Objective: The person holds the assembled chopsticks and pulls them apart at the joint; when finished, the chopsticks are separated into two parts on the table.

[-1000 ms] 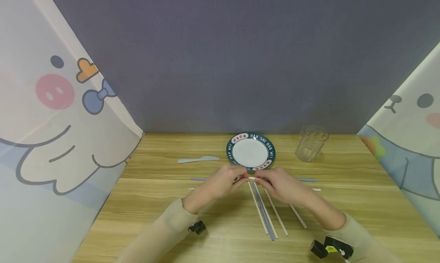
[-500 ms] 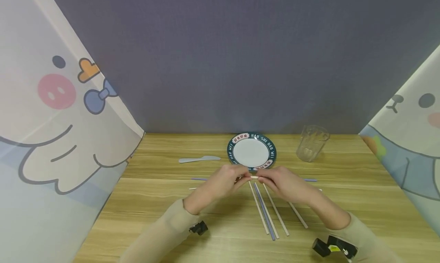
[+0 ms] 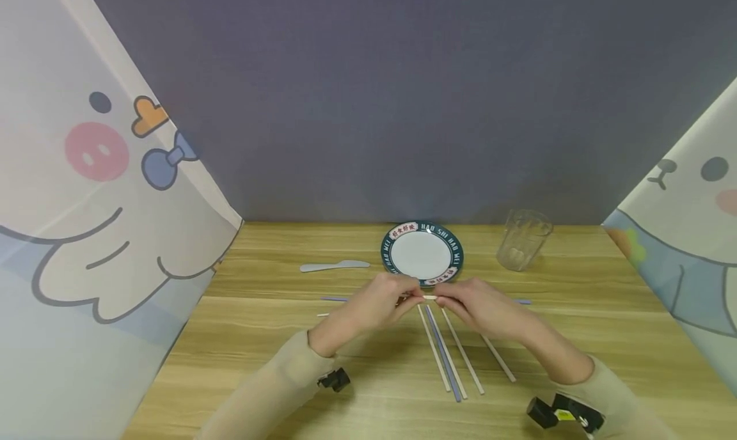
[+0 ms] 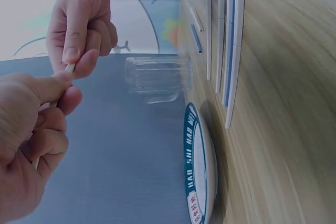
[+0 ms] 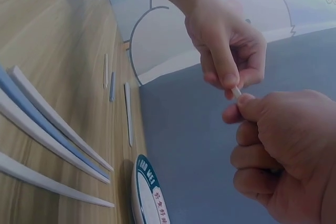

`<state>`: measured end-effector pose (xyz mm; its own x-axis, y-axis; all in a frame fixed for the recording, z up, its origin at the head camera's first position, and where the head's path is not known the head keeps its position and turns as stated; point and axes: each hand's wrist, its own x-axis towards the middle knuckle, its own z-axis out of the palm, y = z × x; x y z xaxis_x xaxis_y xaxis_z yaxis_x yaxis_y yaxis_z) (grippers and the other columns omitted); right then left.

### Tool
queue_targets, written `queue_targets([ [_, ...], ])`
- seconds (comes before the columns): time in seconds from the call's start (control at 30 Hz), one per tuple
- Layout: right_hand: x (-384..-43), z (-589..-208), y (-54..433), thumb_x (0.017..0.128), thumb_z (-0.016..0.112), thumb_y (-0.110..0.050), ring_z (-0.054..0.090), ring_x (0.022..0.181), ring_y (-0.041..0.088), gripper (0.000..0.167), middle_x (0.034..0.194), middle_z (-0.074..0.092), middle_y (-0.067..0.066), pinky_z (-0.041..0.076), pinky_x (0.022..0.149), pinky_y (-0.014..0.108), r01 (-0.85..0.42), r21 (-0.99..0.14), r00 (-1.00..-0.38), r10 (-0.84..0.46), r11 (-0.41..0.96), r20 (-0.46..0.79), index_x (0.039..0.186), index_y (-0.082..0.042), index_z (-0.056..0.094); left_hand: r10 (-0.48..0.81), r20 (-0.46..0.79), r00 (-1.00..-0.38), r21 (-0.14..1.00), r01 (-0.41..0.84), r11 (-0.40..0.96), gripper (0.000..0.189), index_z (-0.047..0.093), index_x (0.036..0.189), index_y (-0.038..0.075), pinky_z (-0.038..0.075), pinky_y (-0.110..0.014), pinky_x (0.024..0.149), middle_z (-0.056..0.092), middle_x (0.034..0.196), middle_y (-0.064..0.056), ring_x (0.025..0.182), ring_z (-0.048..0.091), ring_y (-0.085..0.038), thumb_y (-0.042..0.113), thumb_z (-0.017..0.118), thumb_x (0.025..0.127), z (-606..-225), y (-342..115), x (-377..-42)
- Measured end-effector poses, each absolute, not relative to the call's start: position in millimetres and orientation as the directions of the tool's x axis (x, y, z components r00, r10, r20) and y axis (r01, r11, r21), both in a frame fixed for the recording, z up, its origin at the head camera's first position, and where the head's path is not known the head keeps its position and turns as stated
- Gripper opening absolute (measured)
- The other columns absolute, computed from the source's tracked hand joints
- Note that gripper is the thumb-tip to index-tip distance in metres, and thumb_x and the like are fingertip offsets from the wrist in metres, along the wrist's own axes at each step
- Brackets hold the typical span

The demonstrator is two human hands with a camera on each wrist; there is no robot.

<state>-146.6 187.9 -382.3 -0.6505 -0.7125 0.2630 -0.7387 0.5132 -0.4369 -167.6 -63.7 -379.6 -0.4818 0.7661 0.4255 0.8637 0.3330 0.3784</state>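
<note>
A thin white stick point(image 3: 429, 297) spans the small gap between my two hands, just in front of the plate. My left hand point(image 3: 381, 302) pinches it between thumb and forefinger, and my right hand point(image 3: 478, 307) pinches the other side the same way. In the left wrist view, bits of the white stick point(image 4: 70, 68) show between the fingertips and below the left thumb; the fingers cover the rest. Both hands are raised above the table. Below them lie several white sticks point(image 3: 463, 353) and a blue stick point(image 3: 444, 357), side by side and pointing toward me.
A white plate point(image 3: 421, 254) with a dark green lettered rim sits behind the hands. To its left lies a pale plastic knife point(image 3: 334, 266), to its right a clear mug point(image 3: 523, 242). Another blue stick point(image 3: 334, 298) runs sideways beyond the left forearm. Printed panels flank the wooden table point(image 3: 259, 363).
Both hands have shifted slightly to the right with the white stick still pinched between them. The sticks on the table, plate, knife and mug stay where they were.
</note>
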Motion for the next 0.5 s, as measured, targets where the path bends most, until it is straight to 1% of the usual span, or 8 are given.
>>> queue_targets([
  [0.17,-147.1,-379.2,187.8,0.108,0.060,-0.009,0.034,0.062,-0.008,0.020,0.071,0.035,-0.017,0.041,0.059,0.016,-0.760,-0.421,-0.629,-0.725,0.495,0.282,0.093,-0.022,0.060,0.763,0.450,-0.463,0.373,0.874,0.311,0.011,0.072,0.088,0.005,0.051,-0.004,0.067,0.077,0.083,-0.004,0.071,0.070,-0.009,0.006,0.074,0.099,-379.5,-65.9,-167.2],
  [0.33,-145.6,-378.0,186.4,0.108,0.060,-0.008,0.031,0.061,-0.009,0.021,0.071,0.033,-0.018,0.038,0.056,0.015,-0.755,-0.417,-0.639,-0.709,0.505,0.298,0.091,-0.022,0.057,0.754,0.481,-0.447,0.344,0.887,0.307,0.010,0.072,0.089,0.005,0.049,-0.005,0.066,0.076,0.083,-0.004,0.070,0.066,-0.008,0.007,0.074,0.099,-378.4,-66.6,-167.1],
  [0.5,-144.8,-379.0,187.5,0.107,0.062,-0.008,0.033,0.062,-0.008,0.021,0.071,0.035,-0.018,0.039,0.057,0.015,-0.759,-0.412,-0.637,-0.708,0.504,0.306,0.092,-0.022,0.059,0.758,0.485,-0.436,0.331,0.894,0.302,0.010,0.072,0.089,0.005,0.050,-0.004,0.067,0.077,0.083,-0.003,0.072,0.069,-0.010,0.007,0.075,0.098,-378.7,-66.0,-166.6],
])
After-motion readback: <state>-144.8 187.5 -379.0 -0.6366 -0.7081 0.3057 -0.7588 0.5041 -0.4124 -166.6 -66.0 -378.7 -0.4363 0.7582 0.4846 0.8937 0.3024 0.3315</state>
